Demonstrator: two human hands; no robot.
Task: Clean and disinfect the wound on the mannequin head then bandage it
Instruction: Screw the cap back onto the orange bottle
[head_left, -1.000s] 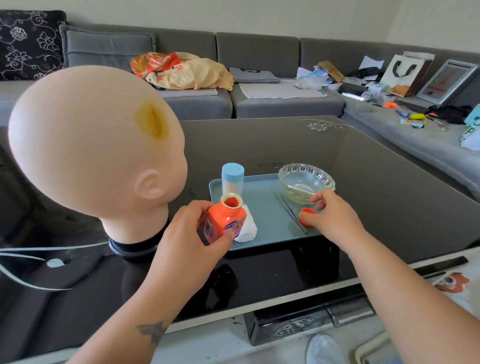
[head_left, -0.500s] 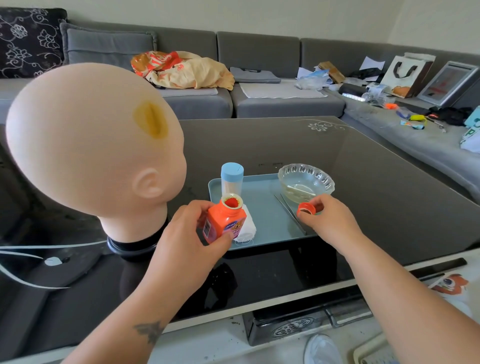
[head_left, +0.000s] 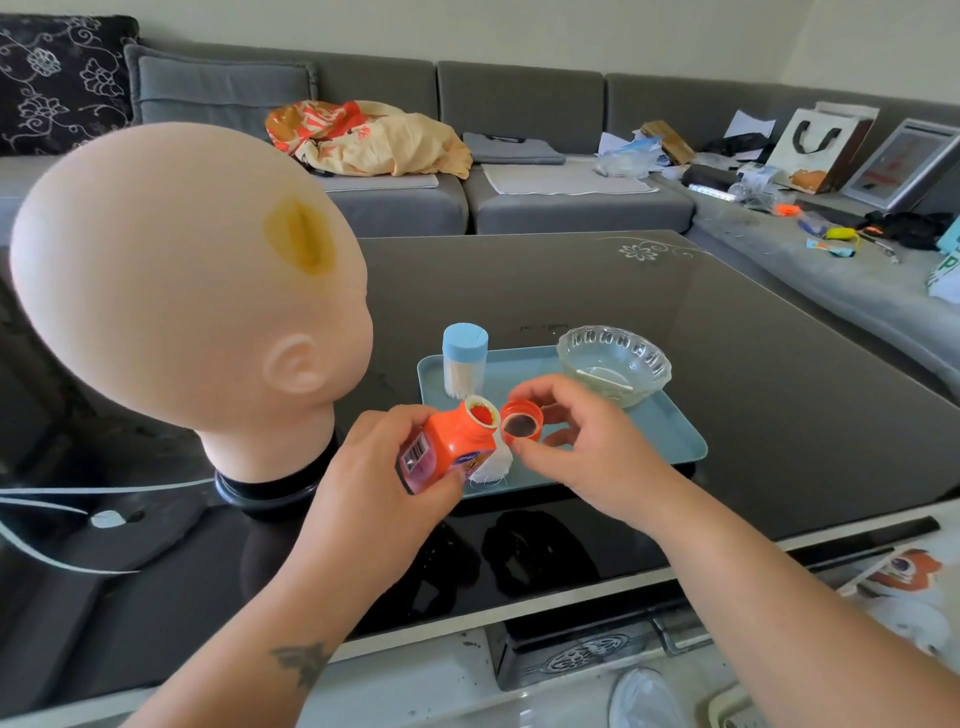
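- Orange bottle (head_left: 451, 451), open and tilted with its mouth up and right, sits gripped in our left hand (head_left: 384, 488) above the tray (head_left: 670, 436).
- Our right hand (head_left: 582, 447) pinches the cap (head_left: 521, 426), hollow side toward the mouth, almost touching.
- Mannequin head (head_left: 171, 291) stands left, its yellowed wound (head_left: 298, 236) unbandaged.

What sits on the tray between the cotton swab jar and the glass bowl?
Nothing: in the head view, the stretch of blue tray between the cotton swab jar and the glass bowl is bare.
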